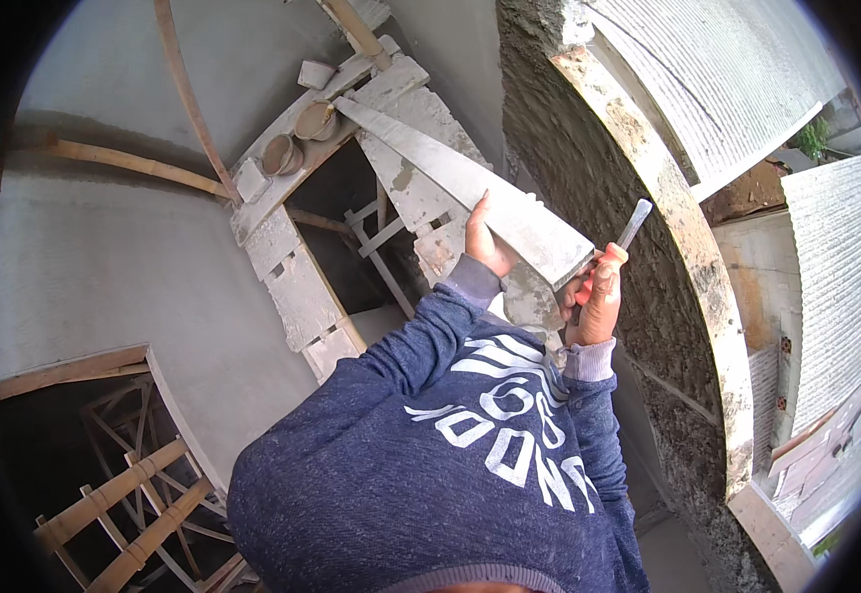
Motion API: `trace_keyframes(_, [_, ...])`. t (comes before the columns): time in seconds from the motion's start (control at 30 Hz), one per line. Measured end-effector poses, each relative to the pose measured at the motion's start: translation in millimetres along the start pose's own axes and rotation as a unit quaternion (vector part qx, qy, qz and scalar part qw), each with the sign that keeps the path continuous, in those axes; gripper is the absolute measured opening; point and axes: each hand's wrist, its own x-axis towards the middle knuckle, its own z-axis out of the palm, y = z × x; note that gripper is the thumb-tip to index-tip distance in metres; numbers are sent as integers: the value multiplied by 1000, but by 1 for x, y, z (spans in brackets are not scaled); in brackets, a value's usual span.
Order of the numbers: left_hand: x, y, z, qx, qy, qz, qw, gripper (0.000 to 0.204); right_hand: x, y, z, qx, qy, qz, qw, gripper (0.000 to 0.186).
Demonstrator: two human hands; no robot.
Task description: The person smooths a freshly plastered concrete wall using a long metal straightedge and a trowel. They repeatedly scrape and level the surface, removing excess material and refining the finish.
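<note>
A long, pale rectangular straightedge [420, 158] runs diagonally from the scaffold planks toward me. My left hand [490, 237] is closed on its side, thumb up along the edge. My right hand [593, 301] is at the near end of the straightedge, fingers wrapped round the red-orange handle of a tool [633, 219] whose light, narrow shaft points up and right. A dark piece below that handle is too small to make out. My navy sleeves and sweatshirt fill the lower middle.
Weathered scaffold planks [292, 306] surround a dark opening, with two mortar buckets [317, 121] on them. Bamboo poles [144, 163] cross the grey plastered walls. A rough mortar ledge [667, 336] with a board edge runs down the right, beside corrugated roofing [835, 296]. Timber framework stands in the lower-left opening.
</note>
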Motion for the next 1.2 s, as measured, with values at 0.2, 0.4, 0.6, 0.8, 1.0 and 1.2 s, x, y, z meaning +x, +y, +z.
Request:
trace_keyframes(0.2, [-3,-5,9,-39,-15,-58,997,64,10,-2,16,-104,135,-12,985,73])
trace_keyframes(0.4, [2,21,-3,51,-32,-233,971,74,18,-9,28,-143,188,-15,972,62])
trace_keyframes(0.6, [28,90,-40,128,-14,-333,934,108,21,-7,47,-186,217,-20,958,61])
trace_keyframes(0.8, [142,205,-148,81,202,-89,972,124,19,-7,35,-205,227,-33,951,63])
trace_keyframes(1.0, [227,217,-173,-14,181,66,981,83,27,-29,55,-228,225,-37,947,65])
trace_keyframes(1.2, [223,179,-139,0,169,60,984,65,36,-76,59,-221,241,-126,937,63])
